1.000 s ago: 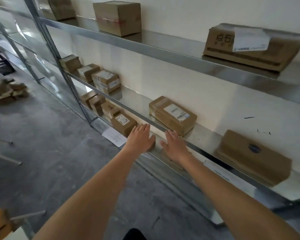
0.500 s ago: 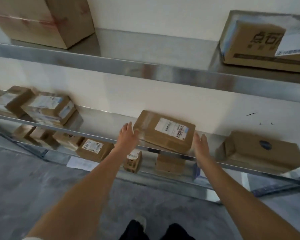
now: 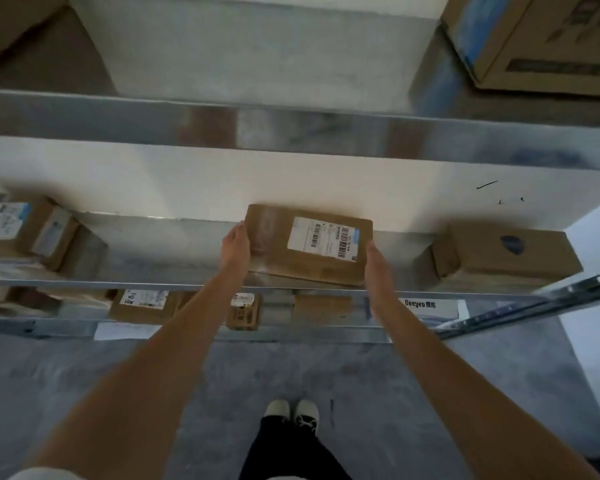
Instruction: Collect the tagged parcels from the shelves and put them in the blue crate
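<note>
A flat brown cardboard parcel (image 3: 274, 247) with a white barcode label lies on the middle metal shelf (image 3: 174, 251), straight ahead of me. My left hand (image 3: 235, 247) presses flat against its left side. On its right side rests my right hand (image 3: 378, 268), fingers along the edge. Both hands clasp the parcel between them, and it rests on the shelf. The blue crate is not in view.
An unlabelled brown box (image 3: 506, 254) sits right of the parcel. Labelled boxes (image 3: 32, 226) stand at the far left of the same shelf. Smaller labelled parcels (image 3: 142, 304) lie on the lower shelf. The upper shelf (image 3: 291, 133) overhangs; a large carton (image 3: 541, 43) rests there. Grey floor lies below.
I have stepped closer and now face the shelf square on. Both hands moved from the shelf edge up to the parcel's sides and closed against it.
</note>
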The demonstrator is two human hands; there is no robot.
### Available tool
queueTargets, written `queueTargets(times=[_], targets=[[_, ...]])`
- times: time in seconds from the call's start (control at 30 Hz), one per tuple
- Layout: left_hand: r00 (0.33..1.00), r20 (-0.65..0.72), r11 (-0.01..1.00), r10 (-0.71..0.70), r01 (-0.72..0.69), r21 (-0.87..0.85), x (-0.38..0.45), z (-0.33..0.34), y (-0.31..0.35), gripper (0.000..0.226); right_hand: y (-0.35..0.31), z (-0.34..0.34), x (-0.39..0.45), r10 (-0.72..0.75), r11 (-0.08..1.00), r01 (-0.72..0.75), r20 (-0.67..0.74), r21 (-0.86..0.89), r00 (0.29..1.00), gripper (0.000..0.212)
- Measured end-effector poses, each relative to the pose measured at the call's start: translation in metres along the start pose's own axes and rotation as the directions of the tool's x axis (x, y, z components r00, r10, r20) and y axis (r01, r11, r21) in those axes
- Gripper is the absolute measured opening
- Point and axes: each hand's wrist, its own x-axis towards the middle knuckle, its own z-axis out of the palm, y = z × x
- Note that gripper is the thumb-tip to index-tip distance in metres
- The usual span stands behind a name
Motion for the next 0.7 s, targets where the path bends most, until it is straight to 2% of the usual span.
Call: queueTargets(times=[0.13, 0.2, 0.4, 0.5, 0.57, 0.7], targets=[[0.982, -0.139, 0.933, 0.131, -0.170, -0.317, -0.032, -0.005, -0.007, 0.036, 0.014, 0.000, -0.016, -0.256, 0.967, 0.256, -0.044, -0.003, 0.966, 0.038], [0.971, -0.182, 0.909, 0.155, -0.212, -0.358, -0.039, -0.007, -0.013, 0.033, 0.023, 0.001, -0.024, -0.337, 0.941, 0.337, -0.072, -0.015, 0.939, 0.045], [0.969, -0.177, 0.894, 0.171, -0.228, -0.386, -0.029, -0.018, -0.021, 0.026, 0.023, 0.011, -0.038, -0.382, 0.924, 0.378, -0.117, -0.051, 0.917, 0.054], [0.966, -0.170, 0.908, 0.195, -0.244, -0.342, -0.028, -0.025, -0.014, 0.027, 0.016, 0.015, -0.041, -0.374, 0.927, 0.366, -0.124, -0.082, 0.919, 0.044], [0.975, -0.149, 0.948, 0.164, -0.198, -0.250, -0.021, -0.034, -0.007, 0.033, 0.008, 0.013, -0.040, -0.368, 0.926, 0.352, -0.126, -0.134, 0.921, 0.035], [0.999, -0.035, 0.999, -0.025, 0.026, 0.032, 0.000, -0.061, 0.010, 0.048, -0.022, -0.001, -0.034, -0.192, 0.949, 0.165, -0.077, -0.270, 0.978, 0.058]])
